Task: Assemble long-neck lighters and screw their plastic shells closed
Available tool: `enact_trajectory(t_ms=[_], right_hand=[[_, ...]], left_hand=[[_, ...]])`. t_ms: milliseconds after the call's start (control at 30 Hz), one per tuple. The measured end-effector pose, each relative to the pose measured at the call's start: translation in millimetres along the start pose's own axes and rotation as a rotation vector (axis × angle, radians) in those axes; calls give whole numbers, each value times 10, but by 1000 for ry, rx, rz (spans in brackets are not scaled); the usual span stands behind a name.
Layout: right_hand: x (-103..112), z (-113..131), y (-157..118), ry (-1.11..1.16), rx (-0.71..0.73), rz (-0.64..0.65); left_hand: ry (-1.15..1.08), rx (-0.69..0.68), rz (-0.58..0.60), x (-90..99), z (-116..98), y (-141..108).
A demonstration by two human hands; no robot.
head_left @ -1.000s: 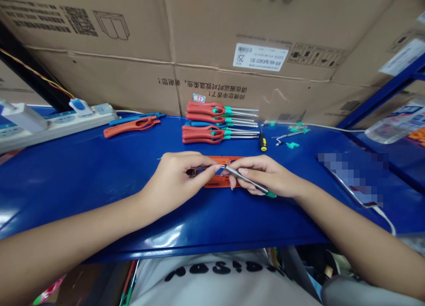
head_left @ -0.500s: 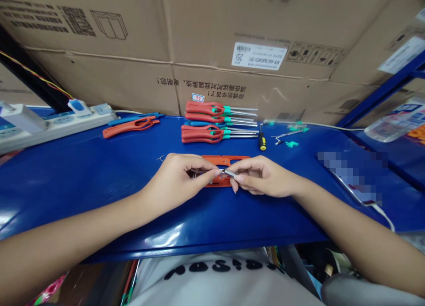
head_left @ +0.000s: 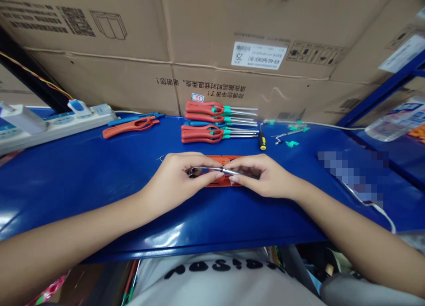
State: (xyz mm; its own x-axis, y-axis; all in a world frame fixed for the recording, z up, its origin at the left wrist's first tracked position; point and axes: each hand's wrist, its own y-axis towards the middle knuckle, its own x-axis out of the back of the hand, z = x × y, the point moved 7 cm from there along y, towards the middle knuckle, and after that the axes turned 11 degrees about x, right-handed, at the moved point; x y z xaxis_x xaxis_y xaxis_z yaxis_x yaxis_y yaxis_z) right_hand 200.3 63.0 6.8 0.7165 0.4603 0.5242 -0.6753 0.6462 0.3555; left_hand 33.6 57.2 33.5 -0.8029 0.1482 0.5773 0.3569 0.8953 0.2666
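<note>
My right hand (head_left: pixel 265 175) pinches a thin silvery metal tube (head_left: pixel 230 171) between thumb and fingers. At the tube's dark inner end, the thumb and fingertips of my left hand (head_left: pixel 181 175) are closed on thin pale wires (head_left: pixel 206 168) that run back toward the palm. A small dark part sits in the curl of the left fingers, mostly hidden. Beneath both hands, an orange lighter shell half (head_left: pixel 226 159) lies behind the tube, and a second orange shell half (head_left: pixel 217 183) lies in front; the hands cover their ends.
Assembled long-nosed lighters (head_left: pixel 202 134) are stacked behind the hands, beside a black-and-yellow screwdriver (head_left: pixel 262 142). Green bits (head_left: pixel 292 144) lie to the right, near a phone (head_left: pixel 348 182) on its cable. Orange shells (head_left: pixel 122 128) and a power strip (head_left: pixel 59 126) are at left.
My right fingers have straightened along the metal tube, which now lies flatter. The wires in my left hand show more clearly, stretched toward the tube. Objects farther back stay put.
</note>
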Motion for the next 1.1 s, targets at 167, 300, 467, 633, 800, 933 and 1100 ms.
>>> enact_trajectory(t_ms=[167,300,467,633,800,933,1100], right_hand=[[23,42,-8,-46,26,-43],[40,146,-21,-245,158,-38],[11,194,-30,-434,246,33],[-28,211,-32,-512,362,92],[-16,188,-36,-541,375,123],[42,197,-27,-505,330,113],[193,114,-30,-392,113,160]], left_hand=[[6,-64,-41,37,-57,-12],[-40,-56,-21,30,-37,-17],[-76,19,-1,-10,54,2],[-170,125,32,-77,161,29],[-207,187,69,-144,249,33],[-264,167,83,-157,233,40],[-179,136,14,-112,237,45]])
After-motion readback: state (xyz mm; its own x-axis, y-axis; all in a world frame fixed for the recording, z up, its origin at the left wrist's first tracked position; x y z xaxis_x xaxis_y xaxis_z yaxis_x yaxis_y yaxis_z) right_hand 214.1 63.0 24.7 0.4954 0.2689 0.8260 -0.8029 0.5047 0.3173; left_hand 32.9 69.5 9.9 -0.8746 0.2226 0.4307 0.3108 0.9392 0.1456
